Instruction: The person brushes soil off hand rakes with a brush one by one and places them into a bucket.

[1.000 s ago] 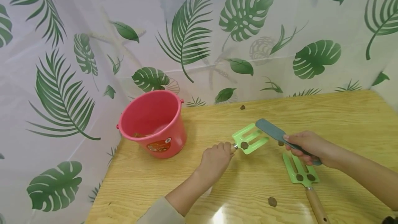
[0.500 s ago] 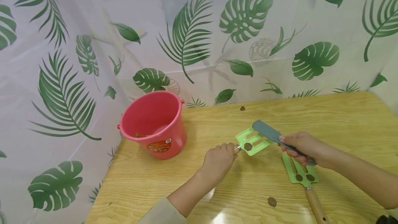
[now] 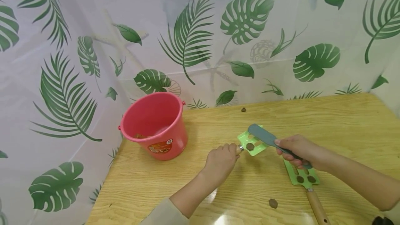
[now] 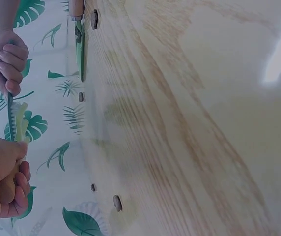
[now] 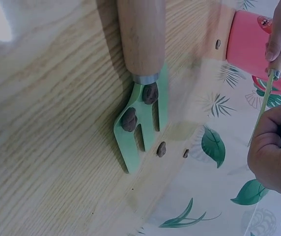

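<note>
My left hand (image 3: 221,164) grips the wooden handle of a green garden fork (image 3: 255,152), held above the table with a brown lump (image 3: 250,146) on its head. The grey brush (image 3: 264,135) is pinched in my right hand (image 3: 307,152) and lies over the fork's tines. Pale bristles (image 4: 14,115) show on the brush's fork-facing side in the left wrist view. Below the right hand, a second green garden fork (image 3: 316,204) rests on the table. Two brown lumps (image 5: 129,119) sit on its head; its tine tips are hidden behind the right hand in the head view.
At the left stands a pink bucket (image 3: 179,140) with something brownish inside, mostly hidden by its rim. Loose brown lumps lie on the wooden table (image 3: 218,121), one near the front (image 3: 273,203) and one near the back (image 3: 243,109). A leaf-patterned sheet (image 3: 200,34) hangs behind.
The brush has moved left across the raised fork's tines, covering more of them. The left hand and its fork have shifted slightly right.
</note>
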The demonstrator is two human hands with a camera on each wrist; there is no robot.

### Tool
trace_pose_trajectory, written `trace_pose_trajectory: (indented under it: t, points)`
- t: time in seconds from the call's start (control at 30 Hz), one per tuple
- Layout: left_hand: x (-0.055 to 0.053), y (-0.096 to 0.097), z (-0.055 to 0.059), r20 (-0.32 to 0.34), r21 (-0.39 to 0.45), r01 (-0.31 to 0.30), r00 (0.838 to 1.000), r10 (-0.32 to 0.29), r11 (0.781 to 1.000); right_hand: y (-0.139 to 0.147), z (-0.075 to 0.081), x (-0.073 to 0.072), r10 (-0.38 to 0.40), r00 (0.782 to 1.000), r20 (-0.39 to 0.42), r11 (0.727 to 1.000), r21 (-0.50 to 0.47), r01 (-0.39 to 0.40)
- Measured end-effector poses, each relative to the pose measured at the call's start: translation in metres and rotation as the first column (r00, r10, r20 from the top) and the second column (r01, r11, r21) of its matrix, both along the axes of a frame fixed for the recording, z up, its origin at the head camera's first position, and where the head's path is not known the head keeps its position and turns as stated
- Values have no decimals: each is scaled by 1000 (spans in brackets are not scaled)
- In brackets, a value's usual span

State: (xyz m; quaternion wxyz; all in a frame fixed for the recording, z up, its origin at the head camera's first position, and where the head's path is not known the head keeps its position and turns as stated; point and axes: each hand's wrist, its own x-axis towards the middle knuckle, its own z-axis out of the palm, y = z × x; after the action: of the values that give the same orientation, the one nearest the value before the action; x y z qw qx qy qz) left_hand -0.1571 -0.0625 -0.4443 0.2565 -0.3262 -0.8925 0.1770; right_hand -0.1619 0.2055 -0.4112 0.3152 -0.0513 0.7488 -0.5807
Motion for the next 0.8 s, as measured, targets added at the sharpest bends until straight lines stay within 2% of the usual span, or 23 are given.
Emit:
trace_pose_trajectory:
  t: [0.3,0.53,0.8]
  points:
    - [-1,2,0,12,-28,-5,1000,5,1000,-7,-2,1,3,1000,17,1000,-7,-3]
    - [-2,3,0,-25,-7,8,1000,-8,1000,-9,-1,1,9,1000,11,1000,0,-9]
    - [-4,4,-1,-31,-3,17,999,-17,1000,-12,-2,1,40,999,13,999,-8,-40]
